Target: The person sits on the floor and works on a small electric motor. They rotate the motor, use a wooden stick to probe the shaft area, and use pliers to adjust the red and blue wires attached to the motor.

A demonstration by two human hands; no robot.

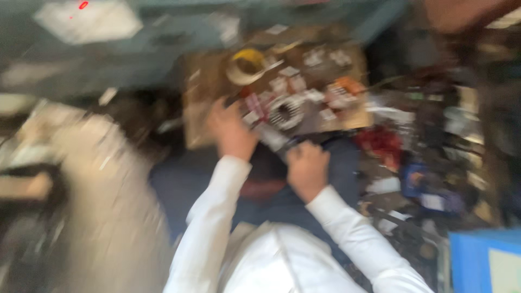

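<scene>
Round toothed metal part (286, 111) lies on the brown board (201, 103) between both hands, left hand (230, 130) spread open touching small pale packets (255, 106), right hand (306, 168) clenched, grasp unclear through blur, yellow tape roll (247, 65) behind.

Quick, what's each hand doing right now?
Left hand: fingers spread on the cluttered board, gripping nothing that shows.
Right hand: curled like a fist; too blurred to tell whether it holds anything.

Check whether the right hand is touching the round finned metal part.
Apart. The head view, though blurred, shows the right hand below the finned part, with a dark gap between them.
</scene>
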